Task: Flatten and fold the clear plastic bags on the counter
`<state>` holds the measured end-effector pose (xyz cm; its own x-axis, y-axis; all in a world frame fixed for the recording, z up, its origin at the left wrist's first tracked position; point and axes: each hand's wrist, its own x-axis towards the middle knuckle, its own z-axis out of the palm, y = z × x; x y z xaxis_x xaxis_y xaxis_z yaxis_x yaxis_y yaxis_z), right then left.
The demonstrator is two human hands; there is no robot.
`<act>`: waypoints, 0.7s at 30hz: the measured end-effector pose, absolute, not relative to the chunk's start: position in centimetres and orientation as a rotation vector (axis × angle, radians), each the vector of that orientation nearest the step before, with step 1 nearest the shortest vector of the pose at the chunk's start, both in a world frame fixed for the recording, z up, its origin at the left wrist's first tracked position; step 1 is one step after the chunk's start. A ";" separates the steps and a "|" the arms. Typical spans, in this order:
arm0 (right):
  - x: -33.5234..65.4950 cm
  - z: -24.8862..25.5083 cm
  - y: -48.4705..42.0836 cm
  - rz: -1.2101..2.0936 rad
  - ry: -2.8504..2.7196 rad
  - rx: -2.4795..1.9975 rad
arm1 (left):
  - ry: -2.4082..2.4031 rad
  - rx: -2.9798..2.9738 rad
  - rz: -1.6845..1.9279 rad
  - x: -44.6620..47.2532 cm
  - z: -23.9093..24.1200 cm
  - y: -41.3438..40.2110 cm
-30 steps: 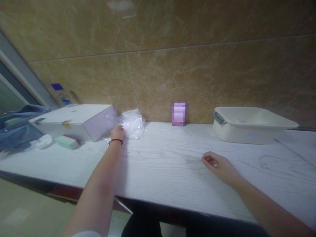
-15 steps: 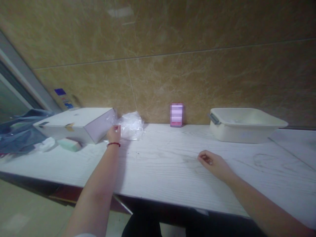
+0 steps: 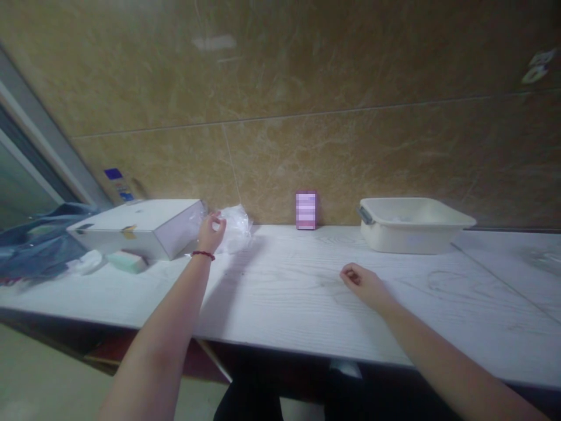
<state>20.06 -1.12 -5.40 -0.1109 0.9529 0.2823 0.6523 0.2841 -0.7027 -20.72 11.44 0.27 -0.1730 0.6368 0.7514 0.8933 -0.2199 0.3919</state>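
Plastic bag [image 3: 239,231], left hand [image 3: 211,234] now lifted higher, right hand [image 3: 364,284] low, both half-curled, holds unclear

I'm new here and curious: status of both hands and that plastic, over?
Left hand curled beside clear plastic, contact unclear. Right hand loosely curled over table. White box left of plastic.

Crumpled clear plastic bag [image 3: 237,233]

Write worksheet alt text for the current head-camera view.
A person's left hand is by crumpled clear plastic, the right hand loosely curled over a pale wood-grain table. A white box lies at left, a cream tub at right, before a tan wall.
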 end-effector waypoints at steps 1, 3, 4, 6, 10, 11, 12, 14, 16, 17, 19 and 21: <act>20.1 -5.4 -1.1 0.532 -1.847 -1.445 | -1.768 -1.837 -1.344 -20.5 1.1 11.1; 20.2 -5.4 -1.2 0.526 -1.848 -1.440 | -1.799 -1.870 -1.328 -20.2 2.6 10.5; 20.2 -5.4 -1.2 0.524 -1.844 -1.435 | -1.798 -1.895 -1.313 -20.0 3.3 10.2; 20.1 -5.3 -1.3 0.519 -1.833 -1.425 | -1.754 -1.966 -1.282 -19.5 4.6 9.5; 19.9 -5.2 -1.7 0.515 -1.833 -1.406 | -1.681 -2.037 -1.228 -18.3 6.8 8.0; 19.8 -5.2 -1.8 0.518 -1.840 -1.397 | -1.681 -2.038 -1.202 -18.0 7.3 7.6; 19.9 -5.3 -1.8 0.521 -1.846 -1.388 | -1.684 -2.033 -1.180 -17.7 7.9 7.3; 20.0 -5.5 -1.9 0.521 -1.847 -1.373 | -1.683 -2.035 -1.160 -17.1 8.9 6.6; 20.1 -5.8 -1.7 0.502 -1.820 -1.375 | -1.653 -2.100 -1.164 -16.4 9.8 5.9; 20.1 -5.9 -1.7 0.487 -1.804 -1.377 | -1.627 -2.157 -1.168 -16.0 10.1 5.5; 20.0 -5.6 -1.4 0.451 -1.777 -1.374 | -1.562 -2.306 -1.170 -14.8 10.6 4.5; 19.5 -4.5 -1.1 0.435 -1.772 -1.347 | -1.498 -2.488 -1.144 -13.2 10.8 3.4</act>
<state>19.48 -1.10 -4.46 -0.0629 0.9090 0.4119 0.6152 0.3603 -0.7012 -13.21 3.39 10.84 0.2708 0.7574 0.5941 0.7723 -0.5394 0.3356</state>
